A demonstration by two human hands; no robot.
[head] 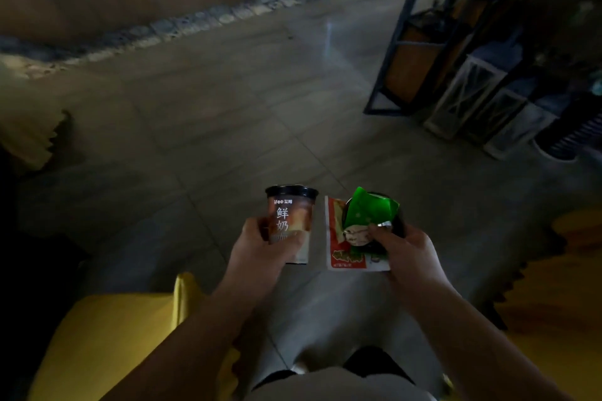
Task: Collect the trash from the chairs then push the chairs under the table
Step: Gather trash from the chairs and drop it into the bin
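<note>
My left hand grip clamped round coffee cup, upright, near centre. My right hand pinches green wrapper plus red-white packet. Yellow chair near left. Risk: both hands full; pushing chairs could loosen wrappers, tilt cup.

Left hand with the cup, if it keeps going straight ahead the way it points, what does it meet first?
Nothing close: past the left hand and its cup lies only bare floor; depth is unclear.

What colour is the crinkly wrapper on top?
Bright green wrapper, seen in the head view, pinched by the right hand.
</note>
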